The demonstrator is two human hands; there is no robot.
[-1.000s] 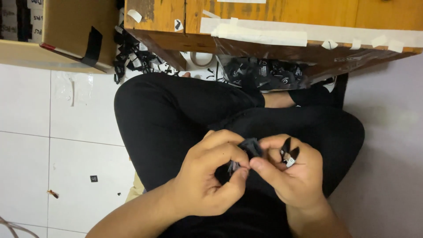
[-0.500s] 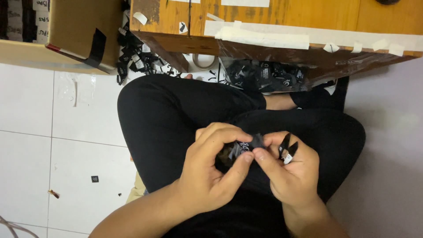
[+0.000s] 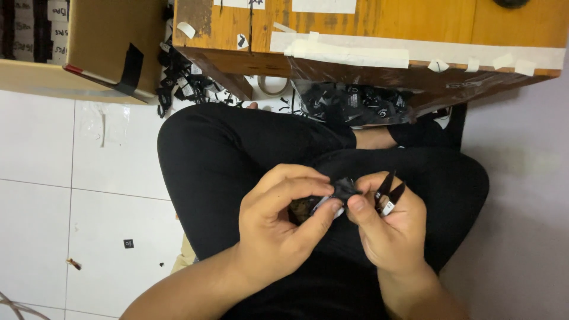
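Over black-trousered lap [image 3: 249, 154], both hands [image 3: 332, 231] pinch a small black piece [image 3: 342, 189].

The person is wearing black trousers [image 3: 249, 148]. Both forearms are showing bare, no sleeves reaching the left hand [image 3: 278, 219] or right hand [image 3: 391, 231].

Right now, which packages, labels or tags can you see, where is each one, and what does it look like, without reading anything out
Cardboard box: upper left on the white tiled floor, brown, black tape on its corner.
Clear bag of labels: under the wooden table, small black tags with white print.
Loose labels: floor beside the box, black and white.
Small black label: pinched between left hand and right hand.
Paper tape strips: along the table edge, white.
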